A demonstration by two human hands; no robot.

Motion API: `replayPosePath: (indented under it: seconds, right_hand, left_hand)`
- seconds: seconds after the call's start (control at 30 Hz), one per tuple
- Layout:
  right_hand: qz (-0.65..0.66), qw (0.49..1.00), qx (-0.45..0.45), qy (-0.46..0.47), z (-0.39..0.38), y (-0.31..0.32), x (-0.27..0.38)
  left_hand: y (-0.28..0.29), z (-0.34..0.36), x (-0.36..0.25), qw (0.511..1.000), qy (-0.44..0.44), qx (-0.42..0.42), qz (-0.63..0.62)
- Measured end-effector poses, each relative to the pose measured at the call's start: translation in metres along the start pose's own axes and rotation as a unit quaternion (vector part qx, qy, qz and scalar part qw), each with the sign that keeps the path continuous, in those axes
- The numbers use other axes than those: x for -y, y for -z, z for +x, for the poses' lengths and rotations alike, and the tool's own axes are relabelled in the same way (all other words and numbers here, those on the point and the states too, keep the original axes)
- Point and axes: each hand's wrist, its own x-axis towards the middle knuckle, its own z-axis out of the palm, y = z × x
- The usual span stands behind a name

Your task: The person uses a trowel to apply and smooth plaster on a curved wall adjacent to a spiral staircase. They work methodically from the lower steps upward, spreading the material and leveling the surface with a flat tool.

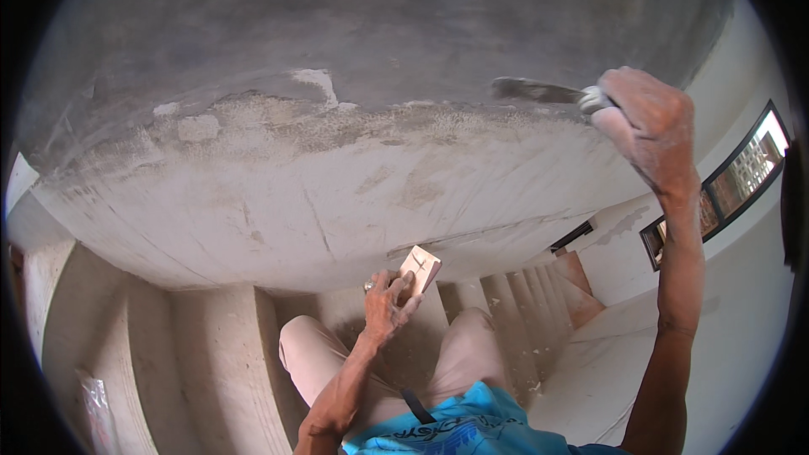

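My right hand [647,122], dusted with white, is closed round the handle of a putty knife [539,90] at the upper right. Its blade points left over the grey band of the wall [404,25], close to the ragged edge where grey meets white; whether it touches cannot be told. Lower down, in front of my knees, my left hand [385,307] grips a small pale rectangular block [419,270] with a dark mark on its face. The fingers wrap its lower end, and a ring shows on one of them.
Concrete stairs [215,354] run below the wall on both sides of my legs. A crumpled clear plastic bag [97,409] lies on a step at the lower left. At right are a dark-framed window [729,185] and a brown board [580,286] by the far steps.
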Motion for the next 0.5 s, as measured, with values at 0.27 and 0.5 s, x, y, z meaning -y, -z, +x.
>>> replayPosePath:
  seconds: [0.27,0.5]
  right_hand:
    - [0.033,0.998,-0.002,0.045,0.007,-0.031,0.027]
    - [0.000,1.000,0.001,-0.004,-0.004,0.015,-0.002]
  left_hand:
    - [-0.001,0.003,-0.002,1.000,-0.012,0.017,0.003]
    - [0.007,0.004,0.005,0.999,-0.022,0.034,0.018]
